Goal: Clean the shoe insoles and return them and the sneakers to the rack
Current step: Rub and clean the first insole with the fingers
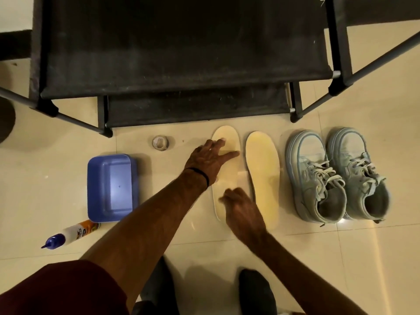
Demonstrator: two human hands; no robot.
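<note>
Two pale yellow insoles lie side by side on the tiled floor, the left insole [227,178] and the right insole [263,176]. My left hand [210,156] presses flat on the toe end of the left insole, fingers spread and straight. My right hand [242,210] is over the heel end of the same insole and is motion-blurred, so its fingers are unclear. A small pale sheet [242,177] shows between the insoles. A pair of light blue-green sneakers [336,176] stands to the right of the insoles. The black shoe rack [181,71] stands just beyond them.
A blue plastic tub [111,187] sits on the floor at the left, with a blue-capped bottle [70,234] lying in front of it. A roll of clear tape [160,143] lies near the rack's foot. My feet in dark socks [256,289] are at the bottom.
</note>
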